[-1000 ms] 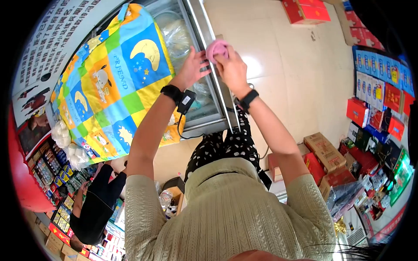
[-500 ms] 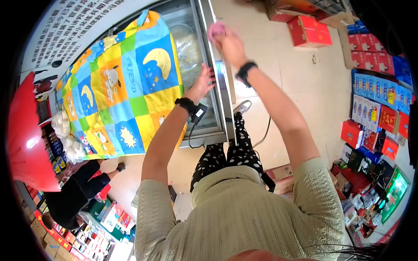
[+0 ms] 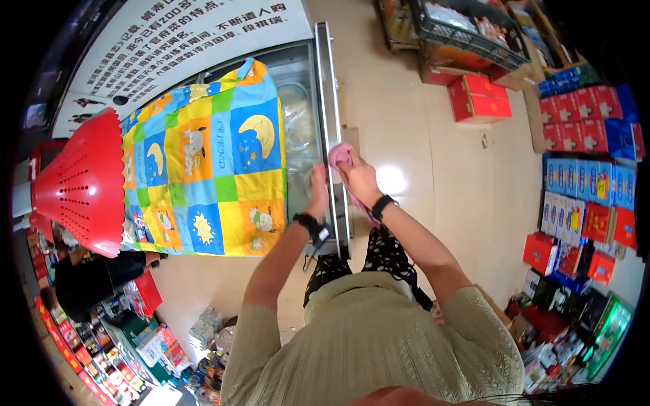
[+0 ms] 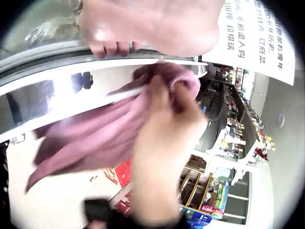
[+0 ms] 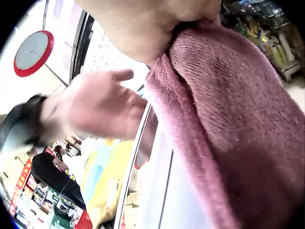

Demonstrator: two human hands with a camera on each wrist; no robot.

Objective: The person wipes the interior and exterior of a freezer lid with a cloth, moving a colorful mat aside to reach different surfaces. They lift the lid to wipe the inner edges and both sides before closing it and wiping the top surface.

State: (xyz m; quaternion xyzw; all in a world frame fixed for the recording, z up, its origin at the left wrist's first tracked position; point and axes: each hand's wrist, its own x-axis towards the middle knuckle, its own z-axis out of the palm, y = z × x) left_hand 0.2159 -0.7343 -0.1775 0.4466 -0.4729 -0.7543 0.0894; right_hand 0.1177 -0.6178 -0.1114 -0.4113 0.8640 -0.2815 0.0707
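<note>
My right hand [image 3: 360, 181] grips a pink cloth [image 3: 340, 154] at the metal-edged side of a glass-topped case [image 3: 323, 88]. In the left wrist view the cloth [image 4: 90, 138] hangs in long folds from my right hand [image 4: 164, 114], across the pale edge strip. The right wrist view has the fuzzy cloth [image 5: 238, 109] large and close. My left hand [image 3: 318, 193] is at the inner side of that edge, holding nothing. Its thumb stands apart and its fingers reach toward the edge [image 5: 102, 105]; their tips are partly hidden there.
A bright patterned cover [image 3: 203, 162] lies over much of the case, left of my hands. A red perforated lampshade [image 3: 81, 183] hangs at the left. Red cartons [image 3: 479, 98] stand on the tiled floor [image 3: 433, 223], with stacked boxes [image 3: 572, 176] at right. A person in black [image 3: 91, 277] is at lower left.
My right hand has drawn back toward my body along the edge with the cloth, after reaching farther away. My left hand has come closer to the edge. The lampshade has come further into view.
</note>
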